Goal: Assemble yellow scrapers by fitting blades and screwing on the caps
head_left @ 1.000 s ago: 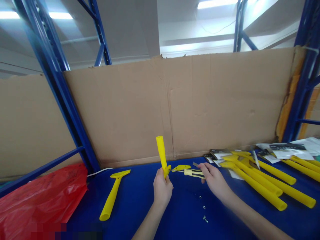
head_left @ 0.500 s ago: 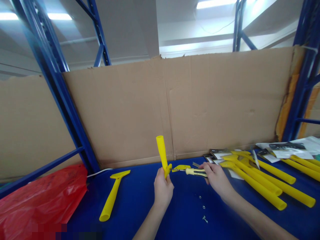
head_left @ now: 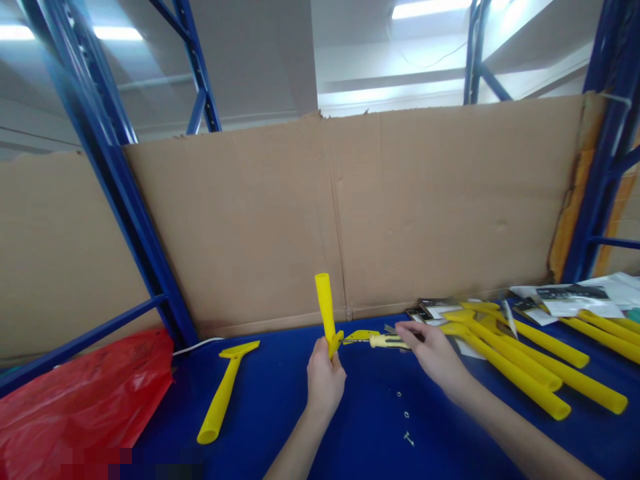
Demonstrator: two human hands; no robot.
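My left hand point(head_left: 325, 381) is closed around the head end of a yellow scraper point(head_left: 325, 303), whose hollow handle points upward. From the right, my right hand point(head_left: 431, 347) grips the back of a screwdriver point(head_left: 386, 341) with a pale yellow and black handle. The screwdriver's shaft lies level, its tip at the scraper's head; the exact contact point is too small to tell. Behind the shaft, a loose yellow head piece point(head_left: 364, 335) lies on the blue table point(head_left: 365, 427). Nearer me are two small nuts point(head_left: 407, 415) and a bolt point(head_left: 409, 439).
Another yellow scraper point(head_left: 223, 397) lies to the left, near a red plastic bag point(head_left: 90, 393). Several yellow scrapers point(head_left: 520, 360) and printed packets point(head_left: 575, 300) are piled at the right. A cardboard panel point(head_left: 425, 200) between blue rack posts point(head_left: 145, 227) closes off the back.
My right hand's fingers have shifted slightly on the screwdriver handle and look straighter. The left hand keeps its hold on the scraper, which is slightly more upright.
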